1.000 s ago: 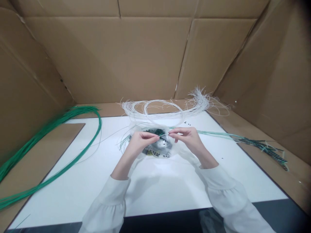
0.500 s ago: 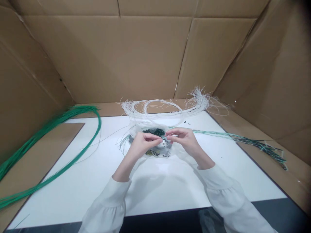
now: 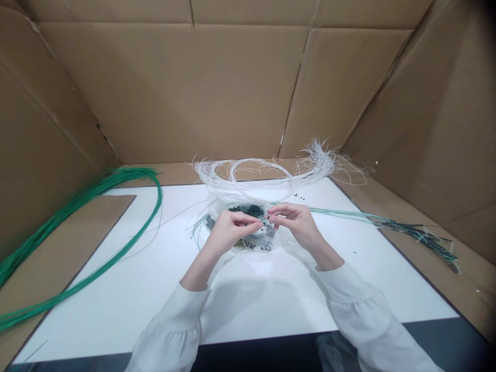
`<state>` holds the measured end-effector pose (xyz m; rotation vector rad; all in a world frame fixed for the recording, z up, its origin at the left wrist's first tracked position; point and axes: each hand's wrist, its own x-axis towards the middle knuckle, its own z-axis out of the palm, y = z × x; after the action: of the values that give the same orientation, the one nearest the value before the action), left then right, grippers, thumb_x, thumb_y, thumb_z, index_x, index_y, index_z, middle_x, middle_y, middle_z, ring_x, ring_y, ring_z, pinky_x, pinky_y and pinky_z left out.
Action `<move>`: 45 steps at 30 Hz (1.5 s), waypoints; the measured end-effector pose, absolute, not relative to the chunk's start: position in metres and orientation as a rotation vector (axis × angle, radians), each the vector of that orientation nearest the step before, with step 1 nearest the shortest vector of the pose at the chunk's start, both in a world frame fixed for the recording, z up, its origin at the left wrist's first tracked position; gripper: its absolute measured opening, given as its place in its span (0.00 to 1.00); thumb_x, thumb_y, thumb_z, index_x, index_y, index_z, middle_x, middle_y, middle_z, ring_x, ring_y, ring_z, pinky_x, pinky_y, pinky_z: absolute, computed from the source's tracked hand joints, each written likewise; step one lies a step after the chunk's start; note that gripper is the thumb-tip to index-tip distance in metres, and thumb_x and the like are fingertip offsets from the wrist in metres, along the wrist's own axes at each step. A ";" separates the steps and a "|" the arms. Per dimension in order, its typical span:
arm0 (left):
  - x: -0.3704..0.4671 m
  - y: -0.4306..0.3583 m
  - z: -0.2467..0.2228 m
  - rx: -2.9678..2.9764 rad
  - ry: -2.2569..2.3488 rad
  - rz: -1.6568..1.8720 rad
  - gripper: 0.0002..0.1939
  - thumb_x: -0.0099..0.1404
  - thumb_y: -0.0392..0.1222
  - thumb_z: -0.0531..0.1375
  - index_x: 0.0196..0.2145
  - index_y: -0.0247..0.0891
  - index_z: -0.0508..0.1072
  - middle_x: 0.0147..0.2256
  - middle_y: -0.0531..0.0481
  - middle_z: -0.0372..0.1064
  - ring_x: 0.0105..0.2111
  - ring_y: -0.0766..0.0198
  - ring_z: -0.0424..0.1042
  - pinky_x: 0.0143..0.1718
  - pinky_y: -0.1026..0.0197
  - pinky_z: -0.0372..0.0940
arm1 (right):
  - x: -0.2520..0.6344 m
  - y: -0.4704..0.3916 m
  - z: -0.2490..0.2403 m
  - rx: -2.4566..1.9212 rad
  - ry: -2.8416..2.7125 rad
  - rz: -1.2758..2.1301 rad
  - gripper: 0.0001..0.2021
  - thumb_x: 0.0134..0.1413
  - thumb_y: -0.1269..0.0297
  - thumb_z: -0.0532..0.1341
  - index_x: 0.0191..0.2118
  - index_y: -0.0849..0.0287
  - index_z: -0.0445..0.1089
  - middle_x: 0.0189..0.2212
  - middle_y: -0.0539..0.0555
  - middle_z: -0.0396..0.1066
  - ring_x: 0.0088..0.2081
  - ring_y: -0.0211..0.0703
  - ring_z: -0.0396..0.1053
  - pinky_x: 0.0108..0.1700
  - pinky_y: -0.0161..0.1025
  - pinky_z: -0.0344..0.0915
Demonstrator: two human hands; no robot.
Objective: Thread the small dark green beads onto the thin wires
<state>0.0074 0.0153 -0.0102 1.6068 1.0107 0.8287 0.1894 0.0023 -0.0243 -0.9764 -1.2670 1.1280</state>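
Forearms angled inward, the left hand [image 3: 228, 231] and right hand [image 3: 296, 223] pinched a thin strand [image 3: 265, 220] — thumbs against fingers; it spanned their narrow gap above the bag [image 3: 251, 247] — white coils [image 3: 211, 173] lay beyond.

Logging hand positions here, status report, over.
Left hand, right hand: fingers pinched close together on a thin strand. Plastic bag of dark beads just beneath. Nothing visible between the hands and strand.

L hand [image 3: 231, 230] & R hand [image 3: 296, 222] nearly meet, thumbs & index fingers pinched; forearms angle inward, wrists bare, cuffs pushed above them.
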 end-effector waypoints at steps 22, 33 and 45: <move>0.006 0.016 -0.013 1.585 1.030 0.721 0.16 0.48 0.48 0.64 0.32 0.33 0.79 0.25 0.47 0.74 0.23 0.65 0.64 0.23 0.64 0.55 | 0.188 0.004 -0.031 -1.063 -1.410 1.088 0.09 0.35 0.63 0.68 0.27 0.60 0.74 0.26 0.53 0.73 0.27 0.39 0.71 0.25 0.33 0.67; 0.006 0.019 -0.017 1.524 1.032 0.690 0.18 0.45 0.49 0.66 0.31 0.34 0.79 0.27 0.45 0.75 0.26 0.61 0.70 0.28 0.64 0.61 | 0.184 0.004 -0.034 -1.129 -1.471 1.128 0.10 0.34 0.60 0.68 0.22 0.61 0.71 0.21 0.51 0.69 0.22 0.35 0.63 0.21 0.32 0.62; 0.003 0.025 -0.019 1.331 1.097 0.938 0.13 0.44 0.46 0.67 0.26 0.35 0.78 0.27 0.47 0.75 0.30 0.61 0.69 0.34 0.62 0.62 | 0.192 0.018 -0.059 -1.475 -2.119 0.437 0.08 0.50 0.71 0.56 0.26 0.61 0.73 0.27 0.55 0.70 0.30 0.41 0.66 0.35 0.38 0.63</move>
<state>0.0027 0.0252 -0.0191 1.3307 1.0972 0.9380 0.1916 0.0179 -0.0595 -1.4754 -2.1189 0.4374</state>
